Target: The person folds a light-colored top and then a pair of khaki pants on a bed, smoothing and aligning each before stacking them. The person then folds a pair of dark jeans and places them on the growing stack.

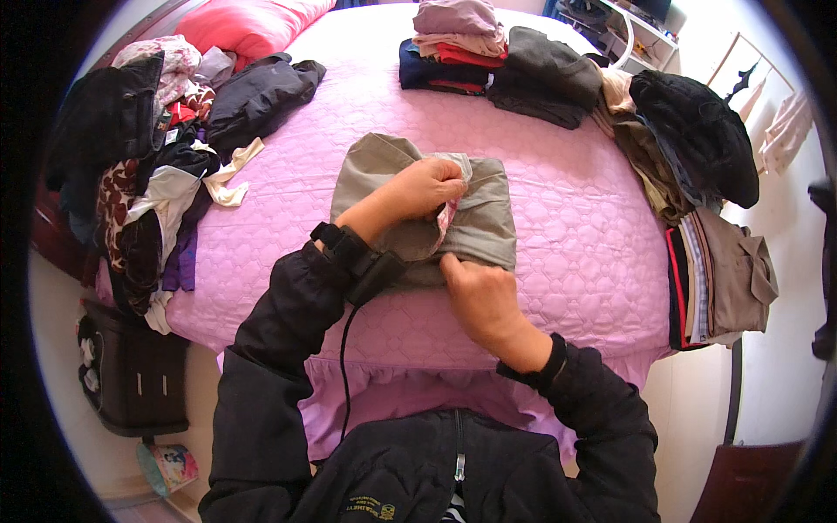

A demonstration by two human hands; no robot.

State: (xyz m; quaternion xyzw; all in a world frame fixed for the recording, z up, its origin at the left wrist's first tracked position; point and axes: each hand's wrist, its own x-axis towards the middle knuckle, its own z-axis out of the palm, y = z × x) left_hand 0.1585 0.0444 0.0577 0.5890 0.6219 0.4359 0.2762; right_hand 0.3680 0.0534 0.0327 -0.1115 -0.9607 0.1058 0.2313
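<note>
A khaki-grey garment (487, 222), folded into a compact bundle, lies on the pink quilted bedspread (575, 261) in front of me. My left hand (428, 186) reaches across it and pinches an upper edge, where a pale strip and a pink patterned lining show. At the bundle's near edge, my right hand (480, 294) has its fingers curled on the khaki cloth. Its fingertips are partly hidden, but they appear to grip the fabric. My left wrist and forearm cover the garment's lower left part.
Loose mixed clothes (150, 176) are heaped at the bed's left edge, near a pink pillow (255, 26). Folded stacks (451, 62) stand at the far side. More folded clothes (726, 274) line the right edge. A black cable (344, 372) hangs from my left wrist.
</note>
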